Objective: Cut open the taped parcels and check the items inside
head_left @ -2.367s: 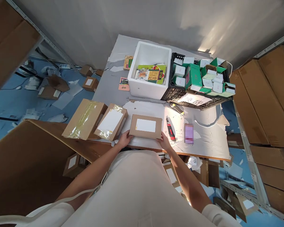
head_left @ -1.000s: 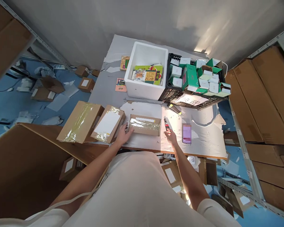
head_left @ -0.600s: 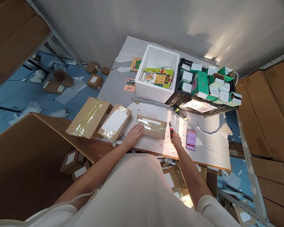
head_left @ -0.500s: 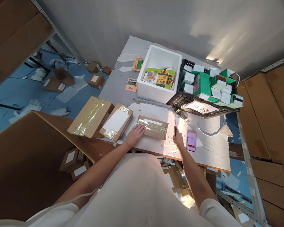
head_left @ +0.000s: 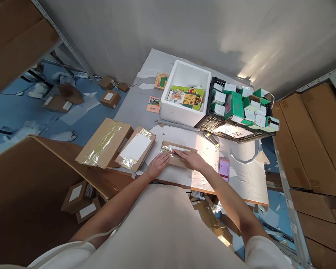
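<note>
The right hand [head_left: 193, 160] has swung left, bringing the cutter [head_left: 174, 152] onto the taped parcel [head_left: 178, 161]. The bench [head_left: 248, 183] offers bare room right of centre; its front edge runs just below the parcel, which lies mid-frame. The left hand [head_left: 157, 165] rests flattish on the parcel's left end; the right curls around the cutter.

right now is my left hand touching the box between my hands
Touching: head view shows the left hand, fingers on the box at its left end.
</note>
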`<state>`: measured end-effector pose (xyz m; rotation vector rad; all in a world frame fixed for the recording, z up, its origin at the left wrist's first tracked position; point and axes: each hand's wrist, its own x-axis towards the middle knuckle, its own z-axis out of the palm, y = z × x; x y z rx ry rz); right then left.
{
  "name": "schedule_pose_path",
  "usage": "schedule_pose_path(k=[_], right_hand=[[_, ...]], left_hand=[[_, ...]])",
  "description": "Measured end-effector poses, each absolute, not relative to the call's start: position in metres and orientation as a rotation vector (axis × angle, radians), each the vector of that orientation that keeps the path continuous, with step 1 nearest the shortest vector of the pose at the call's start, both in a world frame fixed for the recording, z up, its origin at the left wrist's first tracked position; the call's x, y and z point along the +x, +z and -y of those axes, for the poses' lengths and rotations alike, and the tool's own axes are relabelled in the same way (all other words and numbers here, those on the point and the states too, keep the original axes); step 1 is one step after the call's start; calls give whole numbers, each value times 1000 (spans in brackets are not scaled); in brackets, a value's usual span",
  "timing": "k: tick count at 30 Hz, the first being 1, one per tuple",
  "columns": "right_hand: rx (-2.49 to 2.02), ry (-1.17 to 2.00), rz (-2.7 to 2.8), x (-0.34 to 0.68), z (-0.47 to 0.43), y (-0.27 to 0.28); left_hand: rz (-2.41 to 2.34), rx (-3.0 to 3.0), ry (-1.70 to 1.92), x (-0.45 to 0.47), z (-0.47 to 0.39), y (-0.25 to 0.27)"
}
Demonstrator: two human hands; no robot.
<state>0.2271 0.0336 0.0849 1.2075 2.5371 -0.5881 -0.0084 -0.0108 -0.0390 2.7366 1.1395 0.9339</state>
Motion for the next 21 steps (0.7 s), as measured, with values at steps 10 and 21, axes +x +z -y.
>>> schedule_pose_path(k=[10, 21], right_hand=[[1102, -414, -2442, 223, -43, 86], [1015, -443, -2399, 205, -53, 107]], left_hand=[[-1153, 2645, 852, -8, 8, -44], [-1208, 2659, 807, -8, 6, -49]])
